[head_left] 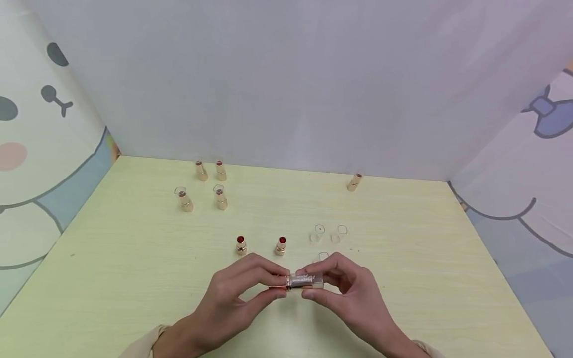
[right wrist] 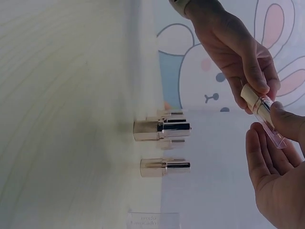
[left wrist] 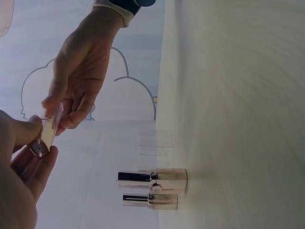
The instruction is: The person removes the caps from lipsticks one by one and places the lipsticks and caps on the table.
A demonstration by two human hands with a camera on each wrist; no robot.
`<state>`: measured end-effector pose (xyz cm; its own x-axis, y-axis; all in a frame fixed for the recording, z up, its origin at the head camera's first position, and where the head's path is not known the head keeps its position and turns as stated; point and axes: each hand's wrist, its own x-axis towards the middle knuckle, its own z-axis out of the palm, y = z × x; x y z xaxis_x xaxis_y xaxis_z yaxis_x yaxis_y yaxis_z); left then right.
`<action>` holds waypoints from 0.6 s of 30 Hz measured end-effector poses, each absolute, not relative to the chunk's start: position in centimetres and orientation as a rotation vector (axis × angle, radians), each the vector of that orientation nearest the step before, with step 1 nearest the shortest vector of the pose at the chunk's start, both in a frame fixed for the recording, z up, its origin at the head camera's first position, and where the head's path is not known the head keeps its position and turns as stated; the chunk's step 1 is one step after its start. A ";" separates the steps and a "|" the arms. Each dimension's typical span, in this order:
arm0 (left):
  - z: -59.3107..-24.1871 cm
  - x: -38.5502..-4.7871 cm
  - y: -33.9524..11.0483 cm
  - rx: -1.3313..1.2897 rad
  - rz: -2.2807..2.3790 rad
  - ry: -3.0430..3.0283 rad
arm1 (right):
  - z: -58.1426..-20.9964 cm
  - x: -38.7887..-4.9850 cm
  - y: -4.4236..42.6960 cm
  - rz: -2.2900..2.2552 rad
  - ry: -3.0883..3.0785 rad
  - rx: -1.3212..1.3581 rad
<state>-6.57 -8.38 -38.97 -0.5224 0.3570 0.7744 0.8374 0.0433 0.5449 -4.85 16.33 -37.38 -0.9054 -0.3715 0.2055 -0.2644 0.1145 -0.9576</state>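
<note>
A lipstick (head_left: 295, 282) lies sideways between both hands, above the table near its front. The left hand (head_left: 233, 303) pinches its gold base (right wrist: 249, 95) between thumb and fingers. At the other end, the thumb and fingers of the right hand (head_left: 353, 293) grip the clear cap (right wrist: 277, 138), which sits over the lipstick's upper part. How far the cap is pushed on cannot be told. Just beyond the hands stand two uncapped lipsticks, one left (head_left: 241, 245) and one right (head_left: 280, 246), their red tips facing up.
Clear caps (head_left: 341, 233) stand on the table beyond the right hand, one partly hidden by it. Several capped lipsticks (head_left: 221, 199) stand at the back left. Another capped lipstick (head_left: 354, 182) is at the back right, near the grey backdrop (head_left: 286, 89).
</note>
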 end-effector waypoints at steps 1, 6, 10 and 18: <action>-39.0 -6.6 -8.4 -1.195 -1.478 -1.900 | -37.4 -4.8 16.3 -1.924 2.303 -0.652; -39.0 -6.7 -8.8 -1.128 -1.470 -1.910 | -37.3 -4.9 16.8 -1.922 2.401 -0.604; -39.1 -6.7 -9.3 -1.091 -1.493 -1.898 | -37.1 -5.1 17.5 -1.923 2.428 -0.574; -39.0 -6.7 -9.3 -1.076 -1.490 -1.893 | -35.9 -5.6 18.8 -1.881 2.532 -0.543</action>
<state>-6.65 -9.30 -38.98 -0.5637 0.2763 0.7784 0.8215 0.0898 0.5631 -5.62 18.79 -35.94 -0.9407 -0.2332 0.2462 -0.3030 0.2522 -0.9190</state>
